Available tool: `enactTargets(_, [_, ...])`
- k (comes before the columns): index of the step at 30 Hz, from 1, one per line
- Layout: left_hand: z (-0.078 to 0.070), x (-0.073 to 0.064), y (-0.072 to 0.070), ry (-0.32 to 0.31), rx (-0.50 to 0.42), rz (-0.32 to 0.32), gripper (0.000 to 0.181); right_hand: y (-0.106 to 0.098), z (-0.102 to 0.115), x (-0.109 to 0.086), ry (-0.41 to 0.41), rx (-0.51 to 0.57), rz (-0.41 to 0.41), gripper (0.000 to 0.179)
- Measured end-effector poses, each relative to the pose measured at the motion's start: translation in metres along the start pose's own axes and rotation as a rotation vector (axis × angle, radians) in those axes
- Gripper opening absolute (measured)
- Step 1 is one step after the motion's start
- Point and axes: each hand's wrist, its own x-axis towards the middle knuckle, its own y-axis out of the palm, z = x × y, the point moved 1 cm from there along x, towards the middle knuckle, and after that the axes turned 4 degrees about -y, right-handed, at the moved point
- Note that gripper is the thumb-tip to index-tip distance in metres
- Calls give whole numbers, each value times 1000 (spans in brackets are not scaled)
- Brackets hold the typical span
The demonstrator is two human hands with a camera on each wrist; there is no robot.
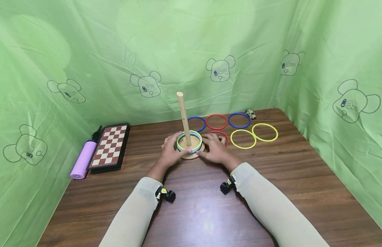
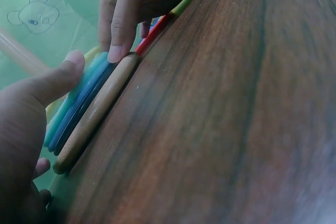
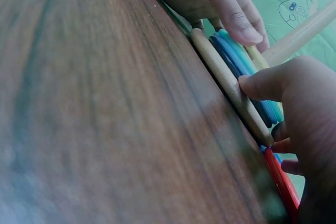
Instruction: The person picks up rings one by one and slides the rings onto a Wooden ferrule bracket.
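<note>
A wooden peg (image 1: 184, 118) stands on a round wooden base (image 2: 97, 114) on the table. Around the peg lies a stack of rings, with a yellow ring (image 1: 189, 131) over a teal ring (image 2: 77, 88) and dark blue rings (image 2: 86, 98). From the left, my left hand (image 1: 170, 151) holds the stack, its thumb along the upper rings in front. On the other side my right hand (image 1: 217, 150) grips it lower, its thumb at the blue rings just above the base. The fingers of both hands reach round toward the back, partly hidden.
Right of the base lie a red ring (image 1: 227, 138) partly under my right hand, two yellow rings (image 1: 243, 148), and blue and red rings (image 1: 217, 115) farther back. A toy car (image 1: 251, 114) is behind them. At left are a checkered board (image 1: 110, 145) and a purple cylinder (image 1: 83, 160).
</note>
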Motion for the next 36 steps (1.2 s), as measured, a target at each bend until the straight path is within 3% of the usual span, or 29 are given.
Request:
enactTargets(14, [-1, 0, -2, 47, 10, -1, 89, -1, 0, 0, 2, 4, -2, 76])
enactTargets(22, [2, 0, -1, 52, 10, 21, 93, 17, -22, 4, -28, 41, -49, 79])
enactTargets(29, [2, -1, -1, 55, 18, 17, 95, 2, -4, 0, 7, -2, -7, 74])
enactTargets(36, [-2, -2, -2, 81, 18, 18, 99, 5, -6, 0, -11, 16, -25, 75])
